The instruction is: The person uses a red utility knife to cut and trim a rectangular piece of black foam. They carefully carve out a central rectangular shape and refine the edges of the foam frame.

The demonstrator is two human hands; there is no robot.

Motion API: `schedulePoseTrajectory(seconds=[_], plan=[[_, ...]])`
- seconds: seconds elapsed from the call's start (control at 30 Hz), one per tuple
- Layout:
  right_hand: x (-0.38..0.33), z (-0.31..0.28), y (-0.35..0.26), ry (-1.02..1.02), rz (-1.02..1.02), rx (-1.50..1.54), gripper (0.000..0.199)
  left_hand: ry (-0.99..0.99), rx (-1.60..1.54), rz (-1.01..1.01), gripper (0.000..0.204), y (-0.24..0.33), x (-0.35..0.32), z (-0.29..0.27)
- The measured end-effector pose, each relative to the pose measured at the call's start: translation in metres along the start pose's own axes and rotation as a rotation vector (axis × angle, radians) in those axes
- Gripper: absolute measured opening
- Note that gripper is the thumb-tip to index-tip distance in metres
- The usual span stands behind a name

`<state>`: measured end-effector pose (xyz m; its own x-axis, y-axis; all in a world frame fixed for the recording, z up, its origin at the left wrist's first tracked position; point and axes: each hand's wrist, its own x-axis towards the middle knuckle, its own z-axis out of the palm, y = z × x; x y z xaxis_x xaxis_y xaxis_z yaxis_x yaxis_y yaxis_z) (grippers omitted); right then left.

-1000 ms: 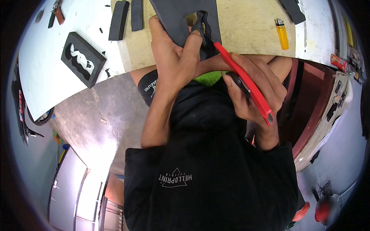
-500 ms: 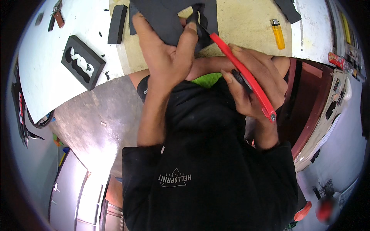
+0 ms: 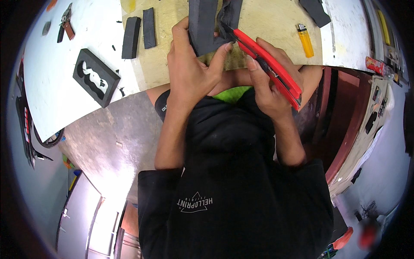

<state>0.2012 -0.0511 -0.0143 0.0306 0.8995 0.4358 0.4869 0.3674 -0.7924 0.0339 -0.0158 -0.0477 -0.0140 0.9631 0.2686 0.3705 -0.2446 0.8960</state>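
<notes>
Over pale plywood bench point(image 3: 276, 26), dark grey foam piece point(image 3: 202, 23) is gripped by left hand point(image 3: 192, 73); red utility knife point(image 3: 267, 64), clenched in right hand point(image 3: 269, 82), could slip toward thumb just beside blade.

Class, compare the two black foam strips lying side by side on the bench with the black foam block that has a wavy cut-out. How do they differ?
The foam strips are narrow and solid; the foam block is wider, with a wavy hole showing white bench. The strips lie on tan board, the block on the white surface. Both are black foam, untouched by the hands.

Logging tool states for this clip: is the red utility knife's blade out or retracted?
Out, as far as shows: the red utility knife in the right hand has its dark tip pressed into the dark foam piece held by the left hand.
</notes>
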Motion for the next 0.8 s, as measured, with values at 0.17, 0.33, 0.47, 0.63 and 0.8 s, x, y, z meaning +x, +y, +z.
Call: schedulePoseTrajectory(seconds=[0.17,0.33,0.47,0.63,0.8], plan=[[0.001,-0.006,-0.006,-0.002,-0.01,-0.064,0.031,-0.021,0.041,-0.031,0.063,0.002,-0.002,0.004],[0.002,-0.006,-0.007,0.016,-0.043,-0.049,0.026,-0.101,0.138,-0.066,0.058,0.004,0.0,-0.002],[0.004,-0.002,-0.006,0.027,-0.064,-0.039,0.024,-0.099,0.117,-0.02,0.053,0.0,0.0,-0.002],[0.002,-0.008,-0.008,0.041,-0.028,-0.033,0.024,-0.084,0.129,0.04,0.05,-0.004,-0.001,-0.001],[0.0,-0.01,-0.014,0.056,0.005,-0.038,0.023,-0.107,0.099,0.02,0.048,-0.007,-0.003,-0.001]])
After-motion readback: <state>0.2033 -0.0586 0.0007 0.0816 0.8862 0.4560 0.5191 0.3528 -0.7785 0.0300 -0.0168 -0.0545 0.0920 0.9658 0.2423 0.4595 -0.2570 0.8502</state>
